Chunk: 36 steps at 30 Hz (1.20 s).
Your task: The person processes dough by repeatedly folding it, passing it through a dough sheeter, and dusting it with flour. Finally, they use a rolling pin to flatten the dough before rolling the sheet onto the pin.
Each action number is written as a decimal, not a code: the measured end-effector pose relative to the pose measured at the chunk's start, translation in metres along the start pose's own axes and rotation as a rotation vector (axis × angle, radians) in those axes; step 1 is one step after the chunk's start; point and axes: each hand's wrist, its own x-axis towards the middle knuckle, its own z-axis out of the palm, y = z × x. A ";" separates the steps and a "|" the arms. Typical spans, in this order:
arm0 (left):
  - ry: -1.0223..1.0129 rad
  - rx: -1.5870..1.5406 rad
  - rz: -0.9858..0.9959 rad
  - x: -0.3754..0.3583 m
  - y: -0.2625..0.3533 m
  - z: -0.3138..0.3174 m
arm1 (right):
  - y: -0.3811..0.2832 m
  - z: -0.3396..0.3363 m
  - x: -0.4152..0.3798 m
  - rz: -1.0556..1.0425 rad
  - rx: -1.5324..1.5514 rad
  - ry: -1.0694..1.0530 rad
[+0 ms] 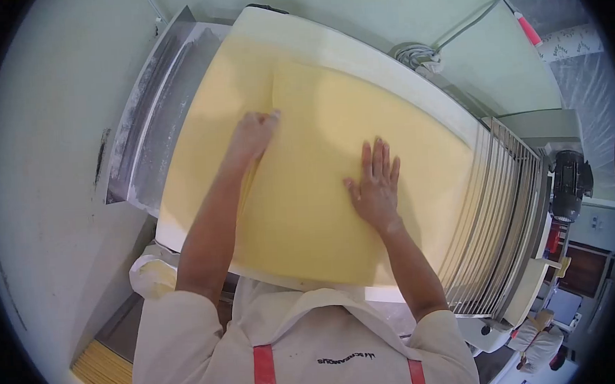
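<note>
A wide, pale yellow dough sheet (314, 191) lies on a white surface in front of me, with one layer folded over another. The folded layer's edge runs along its left side. My left hand (254, 136) is closed on that edge, fingers bent and knuckles up. On the right part of the sheet, my right hand (376, 192) rests flat with its fingers spread, holding nothing.
A floury metal tray (171, 105) adjoins the left end. To the right stand a metal bar grille (496, 217) and a dark motor (570, 186). A coiled cable (415, 54) lies behind. Stacked yellow sheets (105, 376) sit low at left. Another person (538, 343) is at far right.
</note>
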 end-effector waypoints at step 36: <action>0.161 0.779 0.638 -0.193 -0.060 0.054 | 0.072 -0.023 -0.229 0.207 0.465 0.231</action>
